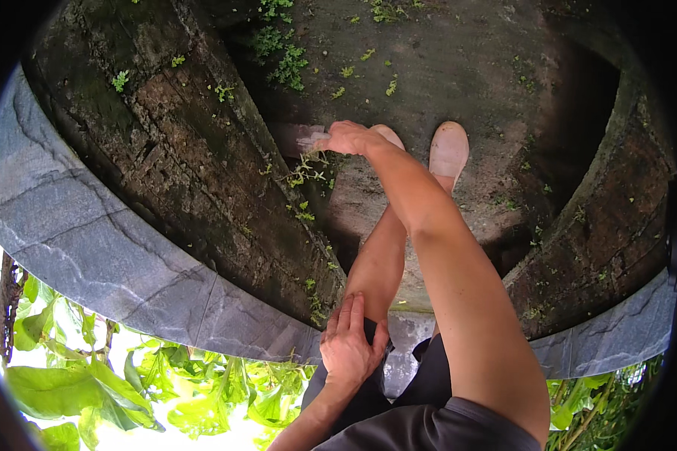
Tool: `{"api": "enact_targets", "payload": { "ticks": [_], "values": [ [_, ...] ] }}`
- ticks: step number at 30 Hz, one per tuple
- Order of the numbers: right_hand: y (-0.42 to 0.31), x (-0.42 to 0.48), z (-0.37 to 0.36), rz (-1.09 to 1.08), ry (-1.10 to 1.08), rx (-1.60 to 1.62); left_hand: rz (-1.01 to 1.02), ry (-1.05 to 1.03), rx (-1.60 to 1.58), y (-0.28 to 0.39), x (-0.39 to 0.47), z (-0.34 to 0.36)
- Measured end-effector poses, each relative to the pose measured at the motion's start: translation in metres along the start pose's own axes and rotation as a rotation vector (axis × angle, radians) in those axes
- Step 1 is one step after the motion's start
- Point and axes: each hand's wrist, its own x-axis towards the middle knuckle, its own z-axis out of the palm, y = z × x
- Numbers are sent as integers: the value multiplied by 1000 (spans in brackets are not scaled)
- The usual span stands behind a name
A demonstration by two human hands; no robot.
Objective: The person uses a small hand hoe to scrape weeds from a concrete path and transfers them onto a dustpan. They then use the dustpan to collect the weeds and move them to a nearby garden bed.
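My right hand (pixel 347 137) reaches forward and across to the left, low beside my left shoe. Its fingertips are pinched on a small weed (pixel 310 169) with thin pale stems and narrow leaves. Whether the weed's roots are in the ground cannot be seen. Just past the fingers lies a reddish block (pixel 296 139), which looks like brick or stone. My left hand (pixel 352 344) rests flat on my left knee, fingers extended, holding no object. Two pale shoes (pixel 449 147) stand on the dark, damp ground (pixel 429 67); my right forearm partly covers the left one.
Mossy, rough walls (pixel 163 141) slope along the left and right (pixel 598 242). Grey slate coping (pixel 118 242) curves around behind me. Small green plants (pixel 288 67) grow ahead and in the wall's cracks. Large leaves (pixel 73 389) stand outside the coping.
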Motion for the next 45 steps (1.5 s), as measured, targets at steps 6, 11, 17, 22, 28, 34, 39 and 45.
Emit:
{"api": "enact_targets", "payload": {
  "ticks": [6,11,17,22,28,34,39,45],
  "values": [
    [-23,-1,-35,11,137,-94,-12,15,56,6,7,-9],
    [15,-21,-70,1,245,100,18,29,31,1,5,-8],
    [10,-33,-47,-111,256,-73,7,26,23,3,9,-13],
    [-64,33,-17,-87,271,37,1,32,41,-1,10,-11],
    [-88,54,-26,-67,466,324,1,33,52,-3,13,-12],
    [-45,23,-28,-38,654,378,8,40,46,-5,12,-11],
    [-6,-5,-32,-61,644,364,9,43,27,-4,10,-11],
    [-72,16,-67,-73,407,214,13,33,45,-2,9,-10]
  ]
}}
